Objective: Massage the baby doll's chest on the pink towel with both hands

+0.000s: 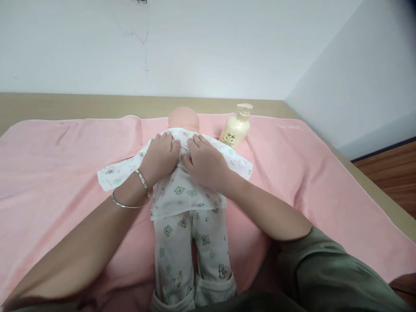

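Observation:
A baby doll (183,118) lies on a pink blanket, its head away from me, dressed in a white printed top (186,193) and matching trousers (173,249). My left hand (160,157) rests flat on the left side of the doll's upper body, fingers stretched toward its head, a silver bangle (145,184) round the wrist. On the right side of the upper body lies my right hand (206,161), palm down with its fingers out. Both thumbs point inward, close to each other. The doll's hands and feet do not show.
A pale yellow pump bottle (236,129) leans near the doll's right-hand sleeve. The pink blanket (71,156) covers most of the wooden table (58,104). A white wall (208,52) rises behind, with another at the right. Brown wood (390,173) shows at the right edge.

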